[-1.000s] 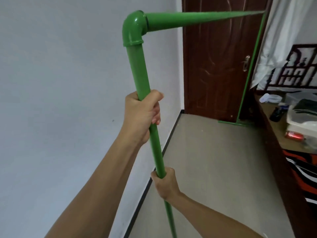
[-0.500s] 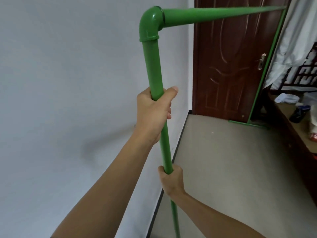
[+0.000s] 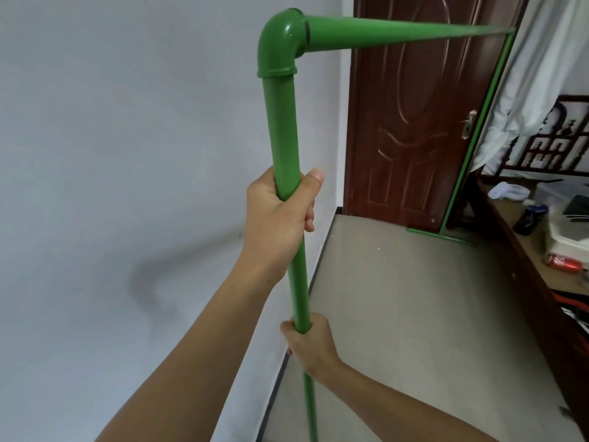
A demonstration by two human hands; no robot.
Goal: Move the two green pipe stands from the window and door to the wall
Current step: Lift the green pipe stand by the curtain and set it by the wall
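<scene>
A green pipe stand stands close beside the white wall. An elbow joint tops its near upright, and a top bar runs from there to the far upright by the brown door. The far foot rests on the floor. My left hand is shut around the near upright at mid height. My right hand grips the same pipe lower down. The near foot is out of view. I see only this one stand.
A dark wooden table runs along the right side and holds a red can, a white box and other small things. White curtains hang beside the door. Grey floor lies between wall and table.
The view has swung left, toward the wall, and the pipe's shadow now falls on it. Both hands keep the same grips on the near upright.
</scene>
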